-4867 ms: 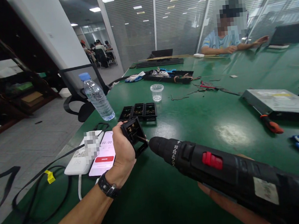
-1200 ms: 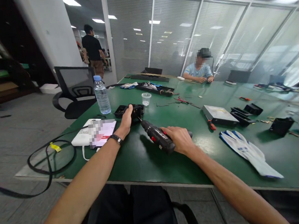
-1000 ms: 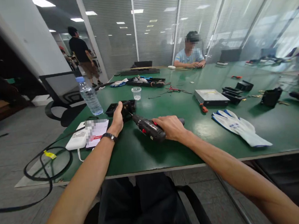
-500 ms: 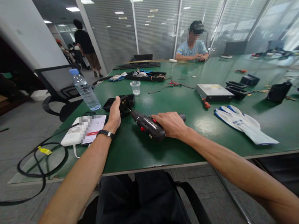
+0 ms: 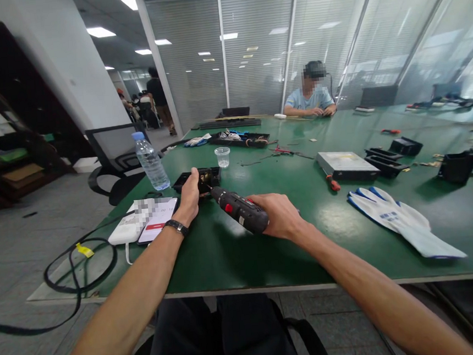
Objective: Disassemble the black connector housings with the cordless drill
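My right hand (image 5: pixel 279 213) is wrapped round the handle of a black cordless drill (image 5: pixel 239 209) with red switches. The drill points left and away from me, its bit reaching a small black plastic part (image 5: pixel 204 180) with brass-coloured pieces inside. Around that part my left hand (image 5: pixel 190 198) is closed, thumb up; most of its fingers are hidden behind. Just beyond it lies a shallow black tray (image 5: pixel 183 181). Whether the bit touches the part, I cannot tell.
Left of my arm lie a phone (image 5: pixel 157 223), a white power bank (image 5: pixel 127 227) and a looped black cable (image 5: pixel 80 288). A water bottle (image 5: pixel 151 163) and a clear cup (image 5: pixel 222 157) stand behind. To the right are a glove (image 5: pixel 397 216), a metal box (image 5: pixel 345 165) and a screwdriver (image 5: pixel 333 183). Across sits a person (image 5: pixel 310 96).
The view has tilted up, so everything sits lower in the picture. The drill has turned slightly, showing more of its rear end. Both hands keep their holds.
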### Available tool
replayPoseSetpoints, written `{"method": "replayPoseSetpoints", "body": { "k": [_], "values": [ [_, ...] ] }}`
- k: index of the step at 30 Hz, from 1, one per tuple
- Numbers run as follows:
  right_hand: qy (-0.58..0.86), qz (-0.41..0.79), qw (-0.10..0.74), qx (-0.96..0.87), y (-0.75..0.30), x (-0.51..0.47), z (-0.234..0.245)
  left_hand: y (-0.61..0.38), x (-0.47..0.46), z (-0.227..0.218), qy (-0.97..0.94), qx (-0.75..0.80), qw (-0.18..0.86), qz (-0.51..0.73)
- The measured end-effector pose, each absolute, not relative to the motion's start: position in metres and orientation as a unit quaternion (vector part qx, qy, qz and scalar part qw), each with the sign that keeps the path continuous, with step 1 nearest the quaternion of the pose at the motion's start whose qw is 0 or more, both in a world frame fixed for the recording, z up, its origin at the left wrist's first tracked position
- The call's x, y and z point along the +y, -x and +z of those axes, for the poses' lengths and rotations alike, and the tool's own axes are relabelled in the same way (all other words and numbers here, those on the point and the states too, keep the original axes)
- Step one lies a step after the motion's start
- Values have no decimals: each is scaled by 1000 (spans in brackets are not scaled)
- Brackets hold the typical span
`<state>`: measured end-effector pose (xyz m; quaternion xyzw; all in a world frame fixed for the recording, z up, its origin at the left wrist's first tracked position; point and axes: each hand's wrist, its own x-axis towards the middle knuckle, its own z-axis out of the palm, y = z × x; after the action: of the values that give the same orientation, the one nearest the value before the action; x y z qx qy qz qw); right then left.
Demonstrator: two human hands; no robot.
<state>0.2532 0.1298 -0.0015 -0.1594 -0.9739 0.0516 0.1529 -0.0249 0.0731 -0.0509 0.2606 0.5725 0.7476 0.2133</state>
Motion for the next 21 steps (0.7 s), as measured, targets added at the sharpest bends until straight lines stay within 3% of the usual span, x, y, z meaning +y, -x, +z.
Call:
{"method": "replayPoseSetpoints", "body": {
  "k": [21],
  "values": [
    [213,16,128,-969,-260,136,-3,18,92,-61,-304,575,222,726]
  ]
}}
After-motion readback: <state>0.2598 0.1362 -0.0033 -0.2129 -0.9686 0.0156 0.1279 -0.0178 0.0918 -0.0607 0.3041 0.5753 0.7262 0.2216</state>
